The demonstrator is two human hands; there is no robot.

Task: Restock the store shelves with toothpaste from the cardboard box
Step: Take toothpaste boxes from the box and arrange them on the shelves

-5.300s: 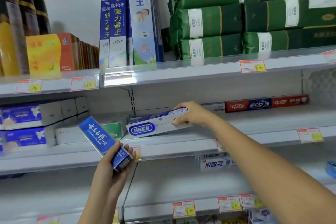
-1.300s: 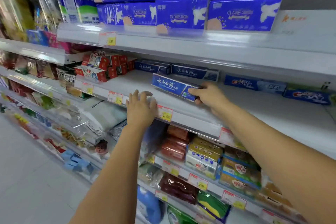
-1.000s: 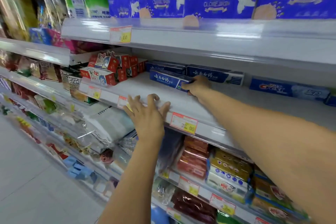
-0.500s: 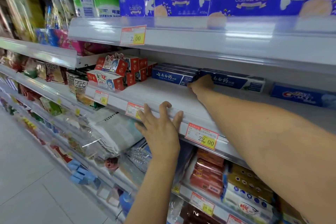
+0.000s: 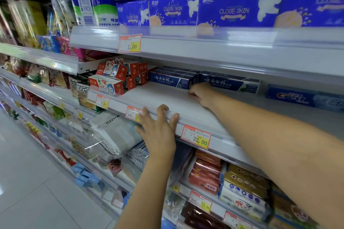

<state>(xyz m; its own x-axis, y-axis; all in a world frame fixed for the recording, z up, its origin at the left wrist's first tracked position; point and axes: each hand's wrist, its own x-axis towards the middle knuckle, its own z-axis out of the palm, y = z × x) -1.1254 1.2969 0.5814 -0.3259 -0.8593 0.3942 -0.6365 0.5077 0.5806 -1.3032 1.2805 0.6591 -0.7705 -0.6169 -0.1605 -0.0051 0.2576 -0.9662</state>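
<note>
The dark blue toothpaste box (image 5: 172,80) carries white Chinese script. It lies flat at the far back of the middle shelf (image 5: 167,102), on a stack of like boxes. Its long axis runs left to right along the shelf, with the printed side facing the aisle. The right hand (image 5: 202,94) sits at its right end with fingers curled; I cannot tell whether they pinch it. A matching box (image 5: 229,82) lies just right, then a Crest box (image 5: 301,97). The left hand (image 5: 158,130) is spread, fingertips on the shelf's near rail beside a "22.00" price tag (image 5: 196,136). Red boxes marked "6-12" (image 5: 108,83) stand left; "CLOSE SKIN" tissue packs (image 5: 234,8) sit above.
</note>
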